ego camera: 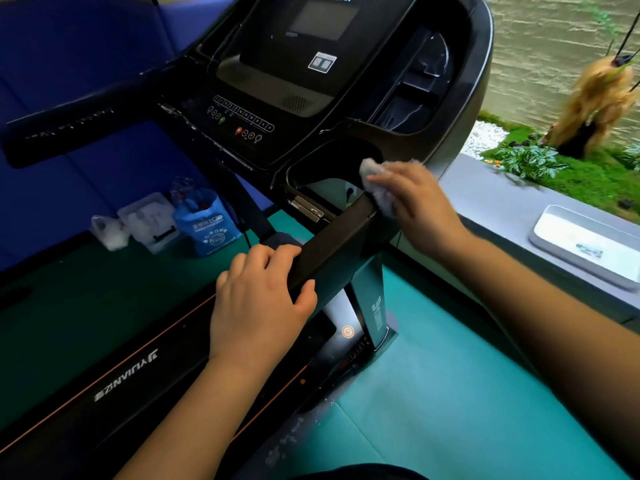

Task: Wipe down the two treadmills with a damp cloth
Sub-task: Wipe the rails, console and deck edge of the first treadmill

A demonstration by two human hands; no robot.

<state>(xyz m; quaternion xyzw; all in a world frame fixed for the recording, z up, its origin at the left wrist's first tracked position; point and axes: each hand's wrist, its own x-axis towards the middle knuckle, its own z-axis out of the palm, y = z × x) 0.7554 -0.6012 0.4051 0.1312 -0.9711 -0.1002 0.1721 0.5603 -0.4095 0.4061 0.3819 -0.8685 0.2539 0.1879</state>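
Note:
A black treadmill [304, 109] fills the middle of the view, its console and screen at the top and its belt deck at the lower left. My right hand [419, 202] presses a grey cloth [375, 181] against the upper end of the right handrail [332, 251], where the rail meets the console. My left hand [259, 299] grips the same handrail lower down, fingers wrapped over its top. Only one treadmill is in view.
A blue bag [206, 223], a clear plastic box [149, 220] and a small white bag [109, 232] sit on the green floor beyond the treadmill. A grey ledge [502, 199] with a white tray [588, 244] runs along the right, plants behind it.

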